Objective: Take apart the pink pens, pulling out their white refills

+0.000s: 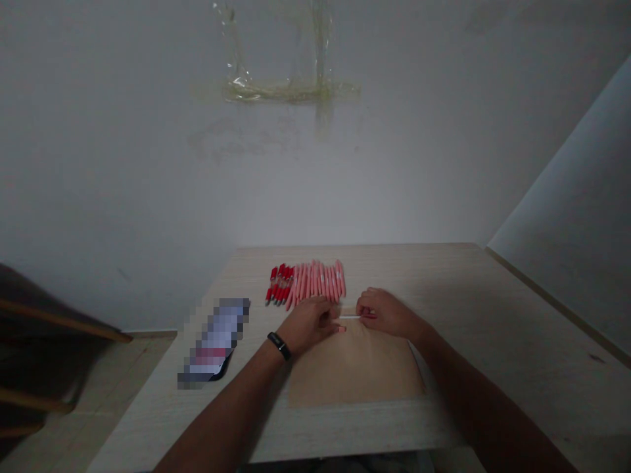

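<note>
A flat brown paper envelope (357, 368) lies on the table in front of me, with a thin white strip showing along its far edge between my hands. My left hand (315, 318) is closed at the far left of the envelope, thumb on the paper and fingers curled over its edge. At the far right of the same edge, my right hand (384, 312) pinches the paper with bent fingers. Just beyond my left hand is a row of several pink pens (318, 281), and beside them to the left lie several red pens with clear middles (280, 284).
A phone (214, 345), partly blurred out, lies on the table's left side. The pale wooden table (434, 276) meets a wall (419, 164) with old tape on it. Dark wooden furniture (44, 355) stands at the lower left. A dark band (279, 345) circles my left wrist.
</note>
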`<state>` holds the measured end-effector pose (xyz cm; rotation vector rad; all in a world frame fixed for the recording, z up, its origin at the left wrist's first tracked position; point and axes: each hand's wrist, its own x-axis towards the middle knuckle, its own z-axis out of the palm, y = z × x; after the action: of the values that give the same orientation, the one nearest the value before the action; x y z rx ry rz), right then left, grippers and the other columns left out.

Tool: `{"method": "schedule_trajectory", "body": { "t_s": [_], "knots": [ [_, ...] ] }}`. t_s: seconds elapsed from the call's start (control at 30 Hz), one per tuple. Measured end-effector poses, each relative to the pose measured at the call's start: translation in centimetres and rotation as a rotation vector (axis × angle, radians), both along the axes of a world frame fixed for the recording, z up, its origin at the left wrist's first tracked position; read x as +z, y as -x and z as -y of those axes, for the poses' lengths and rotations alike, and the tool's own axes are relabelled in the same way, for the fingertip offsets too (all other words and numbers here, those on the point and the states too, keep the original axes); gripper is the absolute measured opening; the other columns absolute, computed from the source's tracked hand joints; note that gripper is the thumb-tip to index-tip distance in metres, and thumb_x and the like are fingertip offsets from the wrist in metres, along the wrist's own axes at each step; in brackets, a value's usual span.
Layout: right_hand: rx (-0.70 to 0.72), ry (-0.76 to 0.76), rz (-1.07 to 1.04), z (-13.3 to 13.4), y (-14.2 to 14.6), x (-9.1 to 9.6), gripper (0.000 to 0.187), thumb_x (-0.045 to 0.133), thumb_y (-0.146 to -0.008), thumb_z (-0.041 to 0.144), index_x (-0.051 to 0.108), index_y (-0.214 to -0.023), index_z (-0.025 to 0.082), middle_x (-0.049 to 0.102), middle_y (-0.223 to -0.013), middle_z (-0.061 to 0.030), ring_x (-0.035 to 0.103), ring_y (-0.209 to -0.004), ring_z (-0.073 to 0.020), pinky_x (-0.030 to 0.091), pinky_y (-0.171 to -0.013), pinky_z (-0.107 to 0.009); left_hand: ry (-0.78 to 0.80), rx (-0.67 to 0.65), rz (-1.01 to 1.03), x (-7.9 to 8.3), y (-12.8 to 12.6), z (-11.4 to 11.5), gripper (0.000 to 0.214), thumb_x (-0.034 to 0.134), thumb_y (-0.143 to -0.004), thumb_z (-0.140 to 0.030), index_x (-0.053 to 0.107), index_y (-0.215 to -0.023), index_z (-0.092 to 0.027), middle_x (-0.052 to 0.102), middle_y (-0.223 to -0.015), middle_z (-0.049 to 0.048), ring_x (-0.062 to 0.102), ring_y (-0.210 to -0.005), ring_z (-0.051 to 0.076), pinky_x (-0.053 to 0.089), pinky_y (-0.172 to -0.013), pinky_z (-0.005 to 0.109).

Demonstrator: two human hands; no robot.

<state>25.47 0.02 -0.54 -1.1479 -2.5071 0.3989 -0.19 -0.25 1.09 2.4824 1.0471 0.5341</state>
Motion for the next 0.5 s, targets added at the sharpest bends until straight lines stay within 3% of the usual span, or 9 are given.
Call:
{"method": "schedule_trajectory", "body": {
  "t_s": [0.33, 0.5],
  "knots": [
    [0.023, -0.012, -0.052, 0.6, 1.8, 0.1, 0.012, 0.068, -0.078, 0.013, 0.063, -0.087, 0.02, 0.062, -0.086, -0.0018, 0.054, -0.087, -0.0185, 0.038, -0.08, -0.03, -0.017, 0.019, 0.038, -0.2, -0.8, 0.2, 0.016, 0.059, -0.089, -0.029, 0.063, -0.079, -0.018, 0.062, -0.086, 0.0042, 0.057, -0.085, 0.018, 0.04, -0.074, 0.026],
    [-0.008, -0.002, -0.089, 0.3, 1.4, -0.3, 0.015, 0.069, -0.08, 0.015, 0.064, -0.093, 0.02, 0.062, -0.089, -0.0028, 0.055, -0.089, -0.019, 0.039, -0.082, -0.03, -0.02, 0.071, 0.038, -0.2, -0.2, -0.1, 0.007, 0.061, -0.085, -0.021, 0.062, -0.078, -0.018, 0.063, -0.087, 0.0034, 0.057, -0.085, 0.017, 0.039, -0.071, 0.025]
  ]
}}
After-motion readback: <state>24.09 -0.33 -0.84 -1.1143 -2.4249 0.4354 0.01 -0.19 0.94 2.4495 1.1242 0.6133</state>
